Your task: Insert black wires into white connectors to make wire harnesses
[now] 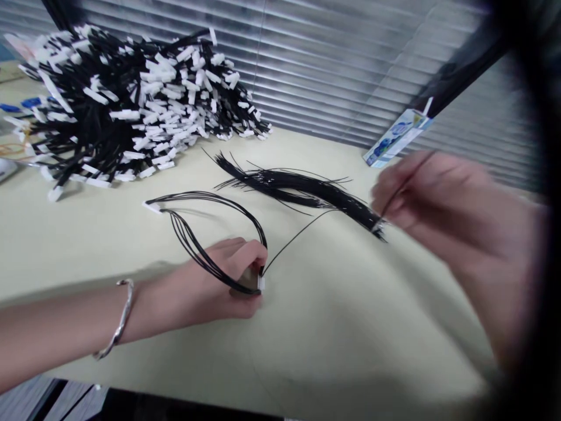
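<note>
My left hand [234, 278] pinches a small white connector [262, 283] just above the table. Black wires from it form an open loop, a wire harness [210, 196], which ends at a second white connector [152, 207] to the left. One loose black wire runs from the held connector up to the right, toward a bundle of black wires [307, 187] lying on the table. My right hand [438, 204], blurred, is raised at the right with a thin black wire [405, 186] between its closed fingers. It is beside the right end of the bundle.
A large heap of black cables with white connectors [162, 105] covers the back left of the table [333, 339]. A drink carton [397, 137] with a straw stands tilted at the back right, against the window blinds [315, 70]. Blue pieces [30, 102] lie at the far left.
</note>
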Tool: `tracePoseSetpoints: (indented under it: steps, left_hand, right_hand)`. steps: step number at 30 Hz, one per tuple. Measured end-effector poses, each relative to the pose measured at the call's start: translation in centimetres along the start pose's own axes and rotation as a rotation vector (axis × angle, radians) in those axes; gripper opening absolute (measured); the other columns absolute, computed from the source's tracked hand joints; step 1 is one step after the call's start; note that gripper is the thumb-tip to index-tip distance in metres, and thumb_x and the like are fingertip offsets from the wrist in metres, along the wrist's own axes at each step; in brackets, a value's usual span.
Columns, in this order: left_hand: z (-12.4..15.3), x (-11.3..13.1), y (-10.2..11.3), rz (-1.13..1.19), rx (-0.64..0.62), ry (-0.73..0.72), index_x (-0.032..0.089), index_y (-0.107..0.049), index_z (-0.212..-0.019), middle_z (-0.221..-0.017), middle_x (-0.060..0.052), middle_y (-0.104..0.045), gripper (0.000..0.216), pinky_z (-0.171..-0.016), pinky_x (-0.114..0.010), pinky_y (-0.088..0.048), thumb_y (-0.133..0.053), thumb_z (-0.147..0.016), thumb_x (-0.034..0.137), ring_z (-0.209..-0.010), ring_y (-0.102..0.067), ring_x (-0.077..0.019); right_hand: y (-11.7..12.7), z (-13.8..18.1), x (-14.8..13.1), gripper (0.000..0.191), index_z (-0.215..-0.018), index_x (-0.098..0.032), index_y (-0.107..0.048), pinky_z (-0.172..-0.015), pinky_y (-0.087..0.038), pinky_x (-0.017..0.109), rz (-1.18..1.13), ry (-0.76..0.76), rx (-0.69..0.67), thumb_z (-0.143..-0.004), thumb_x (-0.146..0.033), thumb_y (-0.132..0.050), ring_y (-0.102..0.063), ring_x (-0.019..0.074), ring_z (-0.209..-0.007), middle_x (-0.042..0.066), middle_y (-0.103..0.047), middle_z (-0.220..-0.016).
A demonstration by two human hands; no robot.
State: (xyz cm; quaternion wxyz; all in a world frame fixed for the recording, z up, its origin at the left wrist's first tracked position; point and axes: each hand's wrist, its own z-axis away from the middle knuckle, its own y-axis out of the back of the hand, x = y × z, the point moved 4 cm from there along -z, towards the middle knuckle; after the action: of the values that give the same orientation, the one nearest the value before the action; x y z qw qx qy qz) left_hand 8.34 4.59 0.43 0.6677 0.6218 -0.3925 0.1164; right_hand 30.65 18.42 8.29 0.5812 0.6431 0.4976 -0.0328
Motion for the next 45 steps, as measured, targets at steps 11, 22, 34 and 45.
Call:
tracePoseSetpoints:
  steps: [11, 22, 34, 45]
  left_hand:
    - [0.1, -0.2, -0.3, -0.007, 0.058, -0.093, 0.02, -0.044, -0.097, -0.087, -0.003, -0.058, 0.031, -0.066, -0.028, -0.045, -0.061, -0.072, 0.015, -0.078, -0.055, -0.0168]
    - [-0.1, -0.2, -0.5, -0.025, 0.075, -0.096, 0.02, -0.042, -0.095, -0.084, -0.002, -0.057, 0.029, -0.066, -0.028, -0.044, -0.059, -0.072, 0.015, -0.075, -0.054, -0.0165]
    - [-0.2, 0.1, -0.1, -0.024, 0.038, -0.079, 0.018, -0.044, -0.095, -0.084, -0.002, -0.057, 0.026, -0.067, -0.027, -0.043, -0.058, -0.073, 0.016, -0.076, -0.054, -0.0161]
    - [-0.2, 0.0, -0.2, -0.031, 0.035, -0.072, 0.017, -0.046, -0.095, -0.084, -0.003, -0.058, 0.028, -0.067, -0.026, -0.043, -0.06, -0.072, 0.015, -0.077, -0.053, -0.0161]
  right_hand:
    - [-10.4, 4.7, -4.5, 0.006, -0.082, -0.021, -0.069, -0.066, -0.052, 0.026, -0.373, -0.031, -0.224, -0.084, -0.023, -0.063, -0.063, 0.0139, -0.076, 0.001, -0.068, -0.082]
    - [-10.1, 4.7, -4.8, 0.007, -0.082, -0.02, -0.068, -0.069, -0.051, 0.024, -0.207, 0.157, -0.124, -0.085, -0.018, -0.062, -0.061, 0.0106, -0.075, -0.001, -0.068, -0.083]
    - [-10.3, 4.9, -4.7, 0.008, -0.09, -0.019, -0.066, -0.074, -0.048, 0.019, -0.16, 0.226, -0.134, -0.085, -0.015, -0.061, -0.06, 0.0081, -0.083, -0.002, -0.066, -0.086]
    - [-10.9, 5.6, -4.8, 0.006, -0.093, -0.019, -0.061, -0.079, -0.045, 0.022, -0.099, 0.295, -0.18, -0.089, -0.017, -0.058, -0.056, 0.0092, -0.085, -0.002, -0.064, -0.089]
